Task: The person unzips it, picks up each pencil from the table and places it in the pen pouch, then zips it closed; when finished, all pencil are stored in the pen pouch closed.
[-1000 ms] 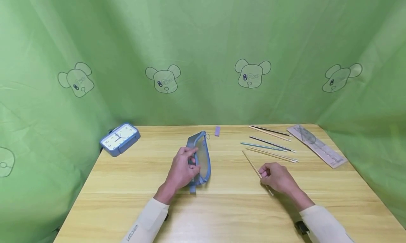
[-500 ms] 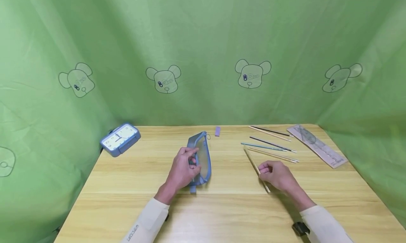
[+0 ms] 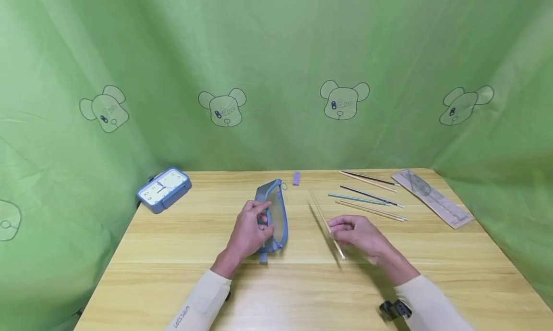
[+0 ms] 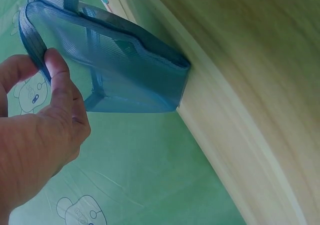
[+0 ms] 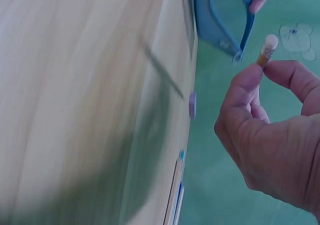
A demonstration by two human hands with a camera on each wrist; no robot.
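Observation:
My left hand (image 3: 248,230) pinches one edge of the unzipped mouth of a blue mesh pencil case (image 3: 279,215), which stands on the table. In the left wrist view, thumb and finger grip the zipper edge of the case (image 4: 135,85). My right hand (image 3: 360,237) pinches a plain wooden pencil (image 3: 320,214) near its eraser end, slanting away to the upper left. Its shadow falls apart from it on the tabletop. White eraser and metal band (image 5: 268,47) poke out above thumb and fingertip in the right wrist view.
Beyond my right hand lie tan pencils (image 3: 371,211), a light-blue pencil (image 3: 358,200) and several others. A packaged ruler set (image 3: 432,199) lies at the far right. A purple eraser (image 3: 296,178) is near the back edge; a blue clock (image 3: 164,190) sits at left. Green curtain (image 3: 276,42) surrounds the table.
My right hand has lifted the wooden pencil and carried it left toward the pencil case. The left hand and the case have stayed in place.

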